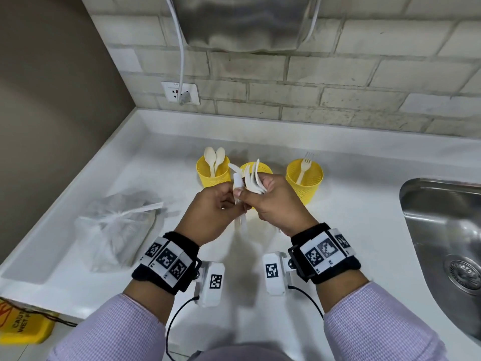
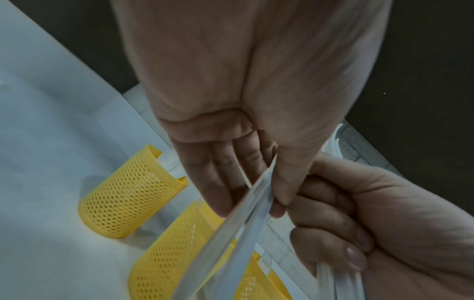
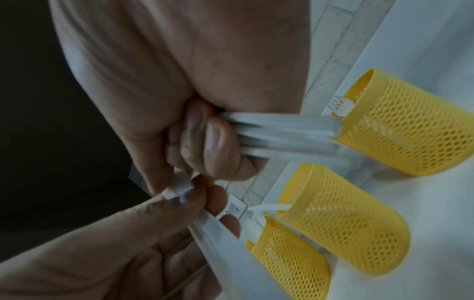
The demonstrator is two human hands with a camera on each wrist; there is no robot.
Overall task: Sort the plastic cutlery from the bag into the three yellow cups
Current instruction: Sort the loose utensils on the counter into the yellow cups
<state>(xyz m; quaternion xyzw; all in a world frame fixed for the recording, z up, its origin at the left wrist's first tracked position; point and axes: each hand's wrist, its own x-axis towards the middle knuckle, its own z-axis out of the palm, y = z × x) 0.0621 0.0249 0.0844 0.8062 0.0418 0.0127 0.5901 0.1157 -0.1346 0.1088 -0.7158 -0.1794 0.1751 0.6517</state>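
Observation:
Three yellow mesh cups stand in a row on the white counter (image 1: 161, 178). The left cup (image 1: 213, 173) holds two spoons, and the right cup (image 1: 304, 181) holds one fork. The middle cup (image 1: 256, 168) is half hidden behind my hands. My right hand (image 1: 263, 192) grips a fanned bundle of white cutlery (image 1: 253, 177), its fingers curled round the handles (image 3: 282, 130). My left hand (image 1: 234, 196) pinches a few white pieces (image 2: 246, 211) between thumb and fingers beside that bundle; their handles hang down (image 1: 240, 220). The clear plastic bag (image 1: 117, 227) lies crumpled at the left.
A steel sink (image 1: 442, 230) is sunk into the counter at the right. A brick wall with a socket (image 1: 180, 93) and a plugged-in cable runs behind the cups. A yellow wet-floor sign (image 1: 23, 327) shows past the counter's front left edge.

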